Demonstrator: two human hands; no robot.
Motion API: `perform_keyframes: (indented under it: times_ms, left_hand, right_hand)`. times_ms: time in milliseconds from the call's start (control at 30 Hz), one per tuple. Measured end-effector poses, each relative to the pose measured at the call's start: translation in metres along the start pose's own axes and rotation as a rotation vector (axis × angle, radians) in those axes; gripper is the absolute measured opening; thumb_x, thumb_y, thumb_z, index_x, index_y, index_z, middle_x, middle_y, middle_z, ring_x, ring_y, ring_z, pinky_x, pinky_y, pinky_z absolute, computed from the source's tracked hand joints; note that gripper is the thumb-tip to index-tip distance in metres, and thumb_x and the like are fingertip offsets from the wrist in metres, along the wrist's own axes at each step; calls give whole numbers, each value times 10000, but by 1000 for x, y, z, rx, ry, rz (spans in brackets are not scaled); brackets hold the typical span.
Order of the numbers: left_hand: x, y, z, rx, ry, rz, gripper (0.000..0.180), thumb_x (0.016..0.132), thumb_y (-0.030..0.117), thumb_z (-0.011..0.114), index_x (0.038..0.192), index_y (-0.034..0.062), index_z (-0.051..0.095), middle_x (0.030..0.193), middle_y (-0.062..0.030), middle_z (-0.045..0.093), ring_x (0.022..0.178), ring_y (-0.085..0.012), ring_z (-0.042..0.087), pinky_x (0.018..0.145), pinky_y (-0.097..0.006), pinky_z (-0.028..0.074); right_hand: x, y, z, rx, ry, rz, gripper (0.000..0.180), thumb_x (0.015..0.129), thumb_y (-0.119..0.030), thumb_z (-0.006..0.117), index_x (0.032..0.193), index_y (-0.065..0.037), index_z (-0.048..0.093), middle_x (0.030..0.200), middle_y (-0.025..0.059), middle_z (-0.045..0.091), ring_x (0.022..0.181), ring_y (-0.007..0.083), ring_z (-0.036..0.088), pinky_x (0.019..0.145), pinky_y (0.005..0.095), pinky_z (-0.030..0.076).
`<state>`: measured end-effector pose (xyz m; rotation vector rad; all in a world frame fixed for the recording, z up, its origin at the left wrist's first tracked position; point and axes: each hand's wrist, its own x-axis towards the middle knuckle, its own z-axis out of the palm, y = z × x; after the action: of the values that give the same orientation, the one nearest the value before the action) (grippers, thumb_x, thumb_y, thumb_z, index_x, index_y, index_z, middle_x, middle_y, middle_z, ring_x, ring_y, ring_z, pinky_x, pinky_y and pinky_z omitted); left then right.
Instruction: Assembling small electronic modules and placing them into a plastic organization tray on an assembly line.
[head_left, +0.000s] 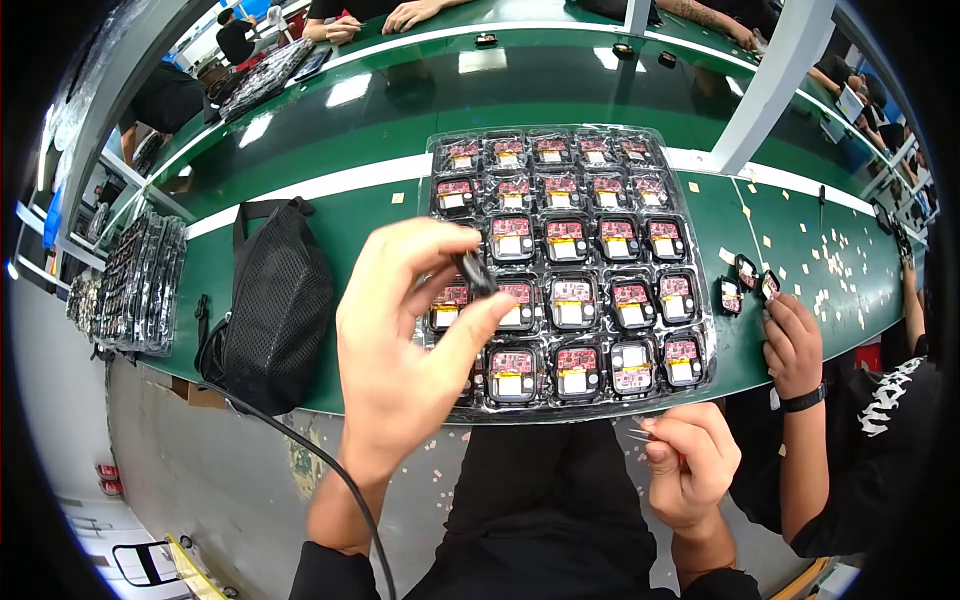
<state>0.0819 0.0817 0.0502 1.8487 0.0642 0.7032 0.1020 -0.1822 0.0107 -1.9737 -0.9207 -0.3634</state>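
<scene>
My left hand (405, 340) is raised over the left part of a clear plastic tray (640, 403), pinching a small black device casing (474, 274) between thumb and fingers. The casing is tilted nearly edge-on, so its inside cannot be made out. Rows of open black casings (572, 302) with red circuit boards and silvery batteries fill the tray. Below the tray's front edge, my right hand (692, 465) is closed on thin metal tweezers (638, 434). Only their pointed tips show; the fingers hide the rest.
A black mesh bag (280, 305) lies left of the tray, beyond it stacked trays (135, 285). To the right, a co-worker's hand (793, 345) touches a casing (769, 283) beside two others. Small pale pieces (825, 265) litter the green table. A grey post (775, 90) stands behind.
</scene>
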Motion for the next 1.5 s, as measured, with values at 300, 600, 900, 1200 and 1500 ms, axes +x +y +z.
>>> perform_keyframes:
  times_ms: [300,600,900,1200,1500]
  left_hand:
    - [83,-34,9,567,-142,128,249,754,56,797,892,-23,605,818,-98,608,803,-204,636,765,-310,506]
    - [87,-43,24,616,-240,80,226,811,158,770,917,-29,700,856,-158,697,802,-287,668,763,-360,509]
    - [68,-38,24,898,-275,264,252,912,217,675,1033,4,734,930,-145,652,941,-320,608,856,-411,480]
    - [85,-46,5,795,-356,362,315,794,-97,561,1069,-13,689,986,-183,672,967,-380,602,878,-436,475]
    - [109,-56,-4,702,-548,405,266,765,-32,684,1023,26,711,924,-131,698,918,-348,625,863,-428,486]
  right_hand:
    - [-17,12,-14,0,96,115,141,880,-111,722,934,14,688,833,127,632,676,220,613,583,293,485]
    - [-24,24,-19,-6,111,158,138,879,-98,716,935,23,681,839,130,636,697,222,615,601,287,480]
    - [-16,58,-26,-96,301,267,123,935,-75,637,978,41,640,885,118,599,637,141,513,542,262,390]
    - [-6,94,-28,-252,262,353,96,940,-49,621,997,25,643,908,80,604,624,129,495,533,270,375]
    - [-8,102,-26,-239,289,342,102,950,-58,612,990,31,640,903,77,595,620,123,476,532,265,360]
